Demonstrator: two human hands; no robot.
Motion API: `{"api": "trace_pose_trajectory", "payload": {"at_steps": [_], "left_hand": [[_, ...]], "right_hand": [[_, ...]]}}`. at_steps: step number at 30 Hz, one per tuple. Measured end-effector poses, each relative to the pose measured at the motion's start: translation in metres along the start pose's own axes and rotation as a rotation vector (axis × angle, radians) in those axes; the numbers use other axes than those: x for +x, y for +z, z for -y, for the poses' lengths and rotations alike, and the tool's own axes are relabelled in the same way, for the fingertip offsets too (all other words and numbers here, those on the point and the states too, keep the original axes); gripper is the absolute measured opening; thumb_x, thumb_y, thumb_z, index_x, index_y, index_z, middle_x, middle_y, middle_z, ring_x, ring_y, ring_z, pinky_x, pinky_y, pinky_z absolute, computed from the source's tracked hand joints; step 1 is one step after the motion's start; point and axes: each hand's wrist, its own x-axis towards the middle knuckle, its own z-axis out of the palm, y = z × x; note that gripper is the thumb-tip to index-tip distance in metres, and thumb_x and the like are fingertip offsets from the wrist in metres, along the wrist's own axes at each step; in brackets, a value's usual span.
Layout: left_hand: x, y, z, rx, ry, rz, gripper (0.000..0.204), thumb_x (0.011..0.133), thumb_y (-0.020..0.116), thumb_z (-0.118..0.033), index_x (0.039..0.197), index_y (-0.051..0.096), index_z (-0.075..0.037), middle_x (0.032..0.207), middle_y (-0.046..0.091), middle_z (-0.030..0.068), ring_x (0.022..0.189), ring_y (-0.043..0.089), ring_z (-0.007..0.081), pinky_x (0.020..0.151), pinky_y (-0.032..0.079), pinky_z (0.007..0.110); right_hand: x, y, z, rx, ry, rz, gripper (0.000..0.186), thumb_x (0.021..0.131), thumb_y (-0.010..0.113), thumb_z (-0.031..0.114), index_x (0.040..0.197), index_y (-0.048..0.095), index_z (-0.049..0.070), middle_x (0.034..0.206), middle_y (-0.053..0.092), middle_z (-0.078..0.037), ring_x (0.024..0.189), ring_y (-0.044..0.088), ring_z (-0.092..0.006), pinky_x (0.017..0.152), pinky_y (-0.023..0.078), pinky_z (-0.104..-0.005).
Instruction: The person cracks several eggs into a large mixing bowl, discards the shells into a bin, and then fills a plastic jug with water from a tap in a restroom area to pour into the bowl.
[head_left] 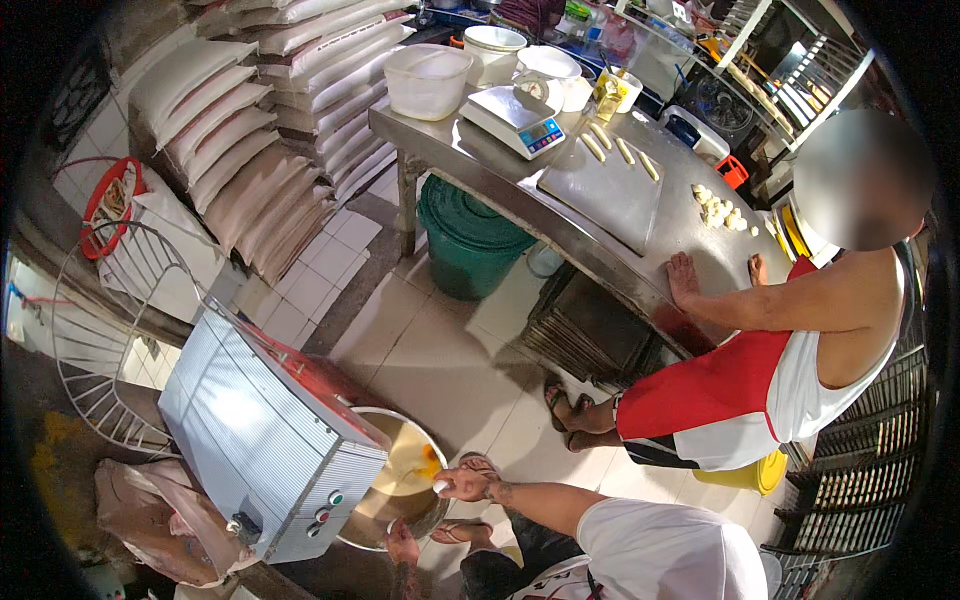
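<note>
My right hand point(462, 484) reaches over a large round mixing bowl point(437, 510), its fingers closed on a small white eggshell point(441, 486). A bright orange-yellow yolk point(430, 455) shows in the pale batter point(400, 465) beside it. My left hand point(402, 542) is at the bowl's near rim with curled fingers; whether it holds anything is too small to make out. The bowl sits under a silver ribbed mixer point(265, 410) with buttons, whose wire guard point(105, 330) is raised at the left.
A co-worker point(760, 370) in a red apron stands right, hands on a steel table point(670, 280) holding a scale point(510, 120), tubs point(425, 80), a board point(600, 200) and dough pieces point(715, 210). Sacks point(210, 110) are stacked left; a green bin point(465, 240) stands beneath the table.
</note>
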Motion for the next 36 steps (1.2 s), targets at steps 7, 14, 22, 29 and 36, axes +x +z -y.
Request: {"api": "trace_pose_trajectory", "payload": {"at_steps": [7,14,22,29,36], "left_hand": [[-0.001,-0.010,-0.036,0.160,0.069,0.056,0.032,0.098,0.055,-0.019,0.127,0.066,-0.014,0.113,0.069,0.0208,0.107,0.062,0.0393,0.092,0.051,0.047],[0.011,0.001,-0.038,-0.052,0.068,0.025,0.030,0.100,0.055,-0.021,0.126,0.067,-0.013,0.111,0.069,0.0205,0.105,0.063,0.0400,0.092,0.051,0.048],[0.024,0.024,0.008,-0.024,0.048,-0.046,0.029,0.097,0.056,-0.014,0.122,0.071,-0.016,0.108,0.069,0.0196,0.094,0.066,0.0354,0.086,0.052,0.042],[0.005,0.002,0.000,-0.024,0.172,-0.179,0.034,0.091,0.059,-0.002,0.115,0.075,-0.019,0.093,0.069,0.0189,0.093,0.065,0.0339,0.082,0.052,0.043],[0.002,-0.006,0.023,0.050,0.159,-0.203,0.030,0.091,0.061,-0.004,0.113,0.075,-0.019,0.104,0.066,0.0230,0.094,0.064,0.0373,0.083,0.052,0.044]], "right_hand": [[-0.004,-0.004,-0.008,-0.049,0.033,-0.048,0.052,0.089,0.068,0.044,0.129,0.062,0.011,0.097,0.072,-0.013,0.093,0.068,-0.0272,0.086,0.051,-0.0395],[-0.011,-0.030,0.038,-0.155,0.086,0.005,0.053,0.089,0.064,0.049,0.131,0.062,0.016,0.103,0.071,-0.016,0.101,0.067,-0.0322,0.089,0.050,-0.0447],[0.024,0.000,-0.014,-0.519,-0.122,0.016,0.053,0.094,0.056,0.032,0.144,0.045,0.021,0.137,0.052,-0.013,0.109,0.064,-0.0341,0.086,0.055,-0.0499],[0.038,-0.016,-0.009,-0.669,-0.012,0.155,0.063,0.083,0.058,0.008,0.143,0.044,0.020,0.127,0.050,-0.011,0.102,0.067,-0.0317,0.078,0.060,-0.0436],[0.044,-0.014,0.021,-0.682,-0.222,0.155,0.074,0.076,0.064,0.004,0.145,0.043,0.020,0.133,0.049,-0.011,0.118,0.059,-0.0320,0.083,0.060,-0.0422]]}}
